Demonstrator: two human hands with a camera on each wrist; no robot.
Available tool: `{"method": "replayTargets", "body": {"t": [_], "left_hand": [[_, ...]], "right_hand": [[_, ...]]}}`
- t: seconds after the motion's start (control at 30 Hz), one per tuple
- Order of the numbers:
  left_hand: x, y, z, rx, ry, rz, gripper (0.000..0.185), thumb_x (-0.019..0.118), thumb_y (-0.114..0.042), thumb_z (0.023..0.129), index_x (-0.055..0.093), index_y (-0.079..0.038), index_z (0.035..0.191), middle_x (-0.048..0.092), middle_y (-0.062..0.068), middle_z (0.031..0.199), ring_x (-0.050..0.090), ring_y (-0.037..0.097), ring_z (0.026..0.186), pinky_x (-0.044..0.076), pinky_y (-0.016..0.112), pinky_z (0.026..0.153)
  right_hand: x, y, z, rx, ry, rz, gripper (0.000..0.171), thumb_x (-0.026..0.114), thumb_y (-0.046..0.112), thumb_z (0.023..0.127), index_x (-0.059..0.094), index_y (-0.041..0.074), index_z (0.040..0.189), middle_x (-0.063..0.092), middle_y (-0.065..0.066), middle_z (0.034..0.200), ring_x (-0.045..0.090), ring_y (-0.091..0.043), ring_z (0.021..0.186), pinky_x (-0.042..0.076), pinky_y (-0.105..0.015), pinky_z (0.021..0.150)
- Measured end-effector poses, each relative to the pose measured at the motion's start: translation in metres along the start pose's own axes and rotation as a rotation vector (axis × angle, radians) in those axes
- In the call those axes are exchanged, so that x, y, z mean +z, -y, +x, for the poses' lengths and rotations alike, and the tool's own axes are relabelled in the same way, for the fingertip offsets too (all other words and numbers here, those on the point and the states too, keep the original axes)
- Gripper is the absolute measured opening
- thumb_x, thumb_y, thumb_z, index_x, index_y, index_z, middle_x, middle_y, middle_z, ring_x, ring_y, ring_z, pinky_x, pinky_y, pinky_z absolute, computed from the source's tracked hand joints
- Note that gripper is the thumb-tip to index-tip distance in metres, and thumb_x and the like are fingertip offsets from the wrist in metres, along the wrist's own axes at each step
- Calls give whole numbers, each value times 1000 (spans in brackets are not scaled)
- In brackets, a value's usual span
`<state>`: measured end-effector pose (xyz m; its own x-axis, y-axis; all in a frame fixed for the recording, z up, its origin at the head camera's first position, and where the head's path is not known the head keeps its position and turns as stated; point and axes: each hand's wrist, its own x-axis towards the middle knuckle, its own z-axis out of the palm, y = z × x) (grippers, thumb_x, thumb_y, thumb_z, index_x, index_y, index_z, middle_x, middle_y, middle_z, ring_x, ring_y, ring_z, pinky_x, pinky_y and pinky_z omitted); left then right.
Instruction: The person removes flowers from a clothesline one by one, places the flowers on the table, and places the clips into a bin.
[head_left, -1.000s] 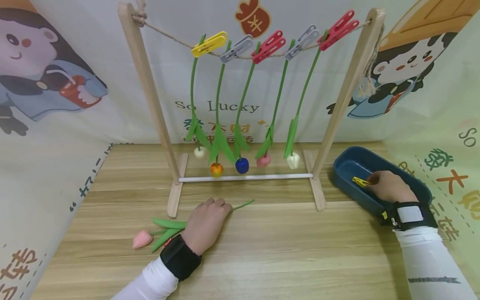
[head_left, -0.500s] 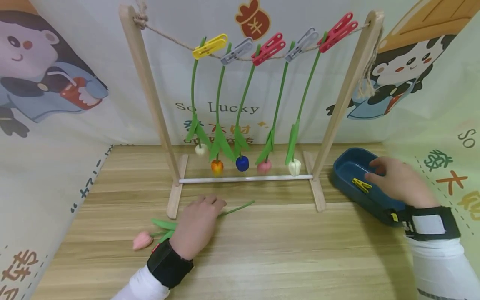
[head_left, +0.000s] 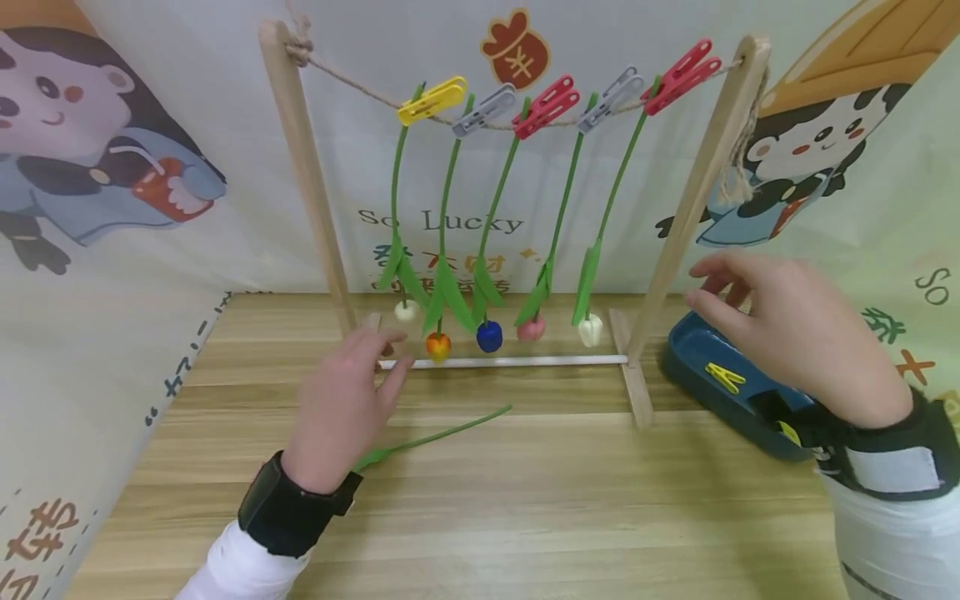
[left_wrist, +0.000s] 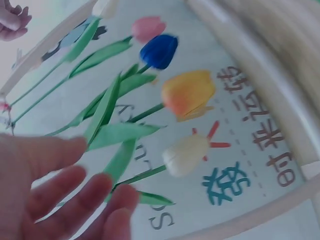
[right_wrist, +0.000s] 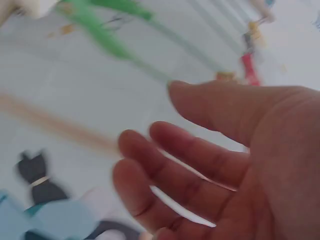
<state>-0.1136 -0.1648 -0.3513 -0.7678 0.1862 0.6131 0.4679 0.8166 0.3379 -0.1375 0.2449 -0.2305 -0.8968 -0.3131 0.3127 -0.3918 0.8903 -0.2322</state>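
Note:
My left hand (head_left: 341, 408) is raised in front of the rack's left foot, its thumb and fingers apart and holding nothing. Beneath it a tulip (head_left: 450, 431) lies on the table; its stem shows, while its head is hidden by the hand and wrist. In the left wrist view, that hand's fingers are nearest the hanging white tulip (left_wrist: 186, 156) and the orange tulip (left_wrist: 189, 92). My right hand (head_left: 802, 333) hovers over the blue tray (head_left: 678, 354), fingers loosely bent with nothing in them. A yellow clothespin (head_left: 724, 377) lies inside the tray.
A wooden rack (head_left: 697, 192) stands at the back with a rope (head_left: 352, 82) strung across. Several tulips hang head down from it by clothespins, such as a yellow one (head_left: 432, 100) and a red one (head_left: 546, 107). A white rod (head_left: 525, 362) joins the rack's feet.
The right hand lets go of the yellow clothespin in the tray and rises. The left hand leaves the tulip on the table and moves left and up toward the rack.

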Motion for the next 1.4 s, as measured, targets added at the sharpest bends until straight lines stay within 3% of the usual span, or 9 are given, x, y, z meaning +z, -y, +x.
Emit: {"method": "replayTargets", "body": {"t": [0.17, 0.3, 0.47, 0.7, 0.87, 1.0, 1.2, 1.4], "left_hand": [[-13, -4, 21, 23, -191, -86, 28, 80, -4, 95, 70, 4, 120, 70, 19, 100, 68, 31, 81, 59, 41, 65], [-22, -8, 37, 0, -275, -156, 29, 78, -5, 97, 70, 4, 124, 70, 18, 104, 69, 29, 86, 60, 41, 70], [-28, -14, 56, -16, -344, -235, 33, 76, -6, 98, 68, 3, 129, 70, 18, 108, 69, 29, 93, 60, 44, 77], [-26, -17, 80, -21, -389, -298, 44, 72, -5, 100, 62, 1, 142, 68, 18, 123, 66, 29, 112, 59, 44, 91], [-20, -17, 96, -37, -408, -303, 48, 71, -3, 101, 59, 1, 147, 67, 19, 131, 67, 30, 114, 59, 45, 96], [-15, -17, 107, -62, -407, -315, 48, 70, 1, 101, 59, 0, 148, 67, 19, 133, 69, 32, 110, 59, 44, 95], [-9, -14, 115, -98, -412, -320, 42, 68, 3, 102, 64, 1, 143, 70, 19, 123, 69, 28, 100, 61, 40, 89], [-5, -13, 120, -109, -396, -324, 39, 67, 4, 101, 66, 1, 141, 71, 20, 117, 69, 28, 96, 61, 39, 87]], "right_hand": [[-18, 39, 15, -198, -162, 16, 16, 79, 15, 97, 77, 7, 111, 75, -4, 91, 65, -20, 78, 43, -30, 56], [-30, 67, 31, -339, -237, 1, 18, 79, 12, 97, 76, 3, 113, 76, -8, 95, 66, -23, 81, 46, -35, 64], [-43, 95, 53, -423, -263, -5, 22, 74, 15, 101, 73, 0, 117, 75, -13, 105, 64, -28, 89, 49, -43, 76], [-50, 126, 93, -453, -253, -34, 34, 69, 24, 105, 69, -1, 129, 71, -15, 121, 60, -34, 108, 49, -48, 95], [-49, 143, 122, -494, -264, -104, 38, 63, 26, 109, 65, -2, 135, 69, -18, 127, 58, -36, 118, 45, -50, 105], [-44, 154, 144, -481, -245, -168, 41, 58, 28, 110, 64, 0, 139, 67, -18, 130, 56, -37, 121, 43, -50, 106], [-34, 169, 166, -390, -138, -198, 43, 53, 32, 112, 63, 6, 145, 63, -14, 143, 47, -37, 135, 36, -52, 113], [-30, 174, 169, -378, -104, -195, 37, 52, 30, 113, 68, 5, 136, 66, -13, 133, 48, -35, 123, 33, -50, 105]]}}
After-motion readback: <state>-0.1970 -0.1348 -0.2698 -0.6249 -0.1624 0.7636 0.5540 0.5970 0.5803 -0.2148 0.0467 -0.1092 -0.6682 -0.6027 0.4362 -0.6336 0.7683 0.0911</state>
